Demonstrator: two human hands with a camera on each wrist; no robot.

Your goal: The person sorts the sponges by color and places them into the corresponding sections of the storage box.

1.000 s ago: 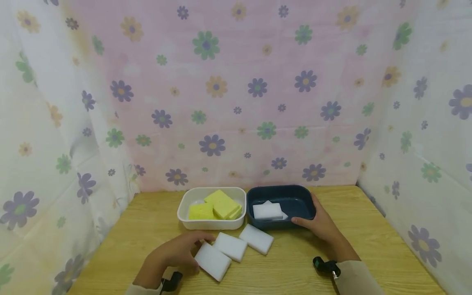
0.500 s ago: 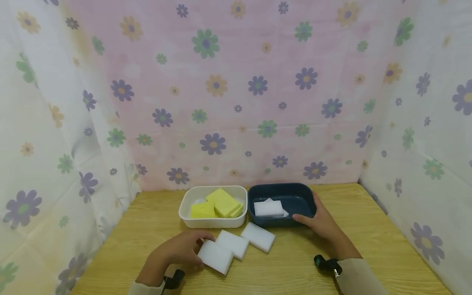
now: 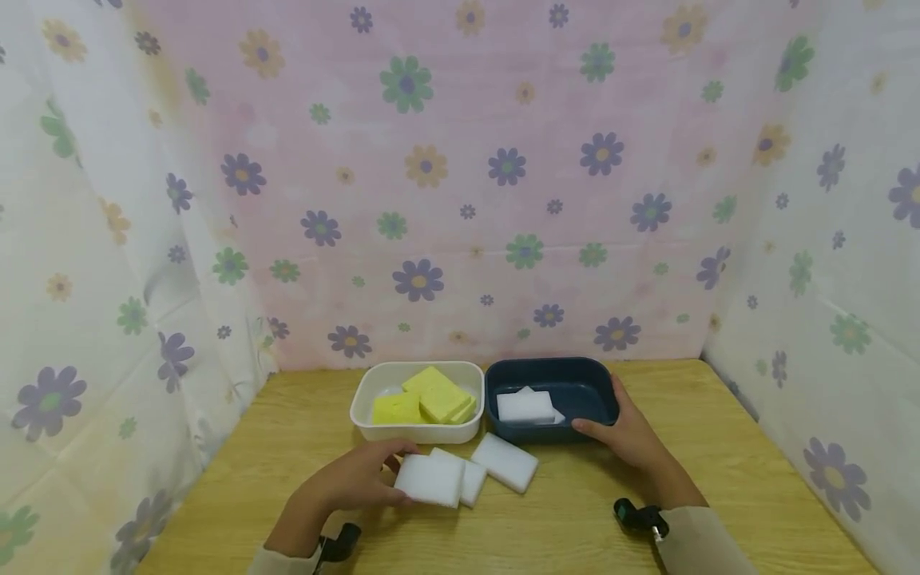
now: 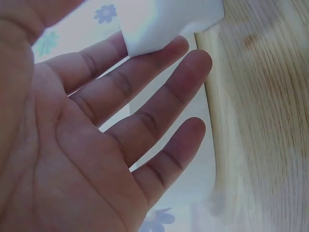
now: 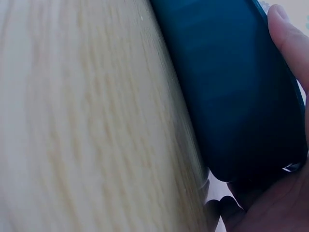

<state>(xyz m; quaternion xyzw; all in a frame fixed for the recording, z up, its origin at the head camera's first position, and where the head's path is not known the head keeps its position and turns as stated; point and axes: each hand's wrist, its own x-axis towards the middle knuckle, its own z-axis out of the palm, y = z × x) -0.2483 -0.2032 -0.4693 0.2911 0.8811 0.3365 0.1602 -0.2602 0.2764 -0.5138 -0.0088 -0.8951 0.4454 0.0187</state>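
My left hand (image 3: 355, 481) pinches a white rectangular sponge (image 3: 431, 481) between thumb and fingers, tilted and raised over the table. In the left wrist view, that sponge (image 4: 164, 21) sits at the top by the fingertips, and the other fingers are spread. It partly hides a second white sponge (image 3: 472, 482) on the table; a third white sponge (image 3: 506, 461) lies to its right. At the right end of a dark blue bin (image 3: 592, 393), my right hand (image 3: 631, 435) grips the wall, thumb over the front rim. White sponges (image 3: 525, 407) lie inside that bin.
A white bin (image 3: 420, 434) with several yellow sponges (image 3: 442, 397) stands directly left of the dark blue one. The wooden table (image 3: 561, 527) ends at a flowered cloth (image 3: 460, 200) behind and on both sides.
My left hand has lifted the nearest white sponge off the table and moved it slightly right, tilting it over its neighbour. The right hand stays on the dark blue bin.
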